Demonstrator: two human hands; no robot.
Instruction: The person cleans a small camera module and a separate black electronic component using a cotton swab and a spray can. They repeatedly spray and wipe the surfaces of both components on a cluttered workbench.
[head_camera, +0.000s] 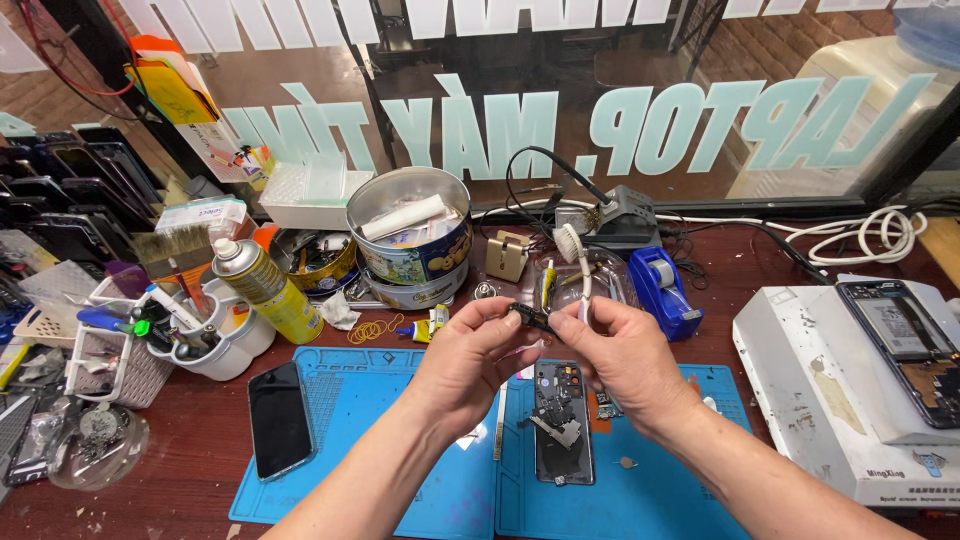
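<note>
Both hands meet above the middle of the counter, over the 2 blue work mats (400, 480). Left hand (470, 365) pinches 1 end of a small black part (532, 318) between thumb and forefinger, and the right hand (620, 355) pinches the other end, so the part sits between the fingertips of both, lifted off the mats. What kind of part it is I cannot tell; it is too small and dark.

Directly below the hands an opened phone (562, 420) lies on the right-hand mat with its insides showing. A second phone with a dark screen (278, 418) lies at the left edge of the left-hand mat.

Toward the back edge of the counter stands a round biscuit tin (412, 240), with a yellow spray can (262, 290) leaning to its left and a blue tape dispenser (662, 280) to its right. A white-handled brush (572, 255) stands upright just behind the right hand. At the right end of the counter a white machine (830, 400) carries another opened phone (905, 345). At the left end sits a white basket of tools (120, 365).
</note>
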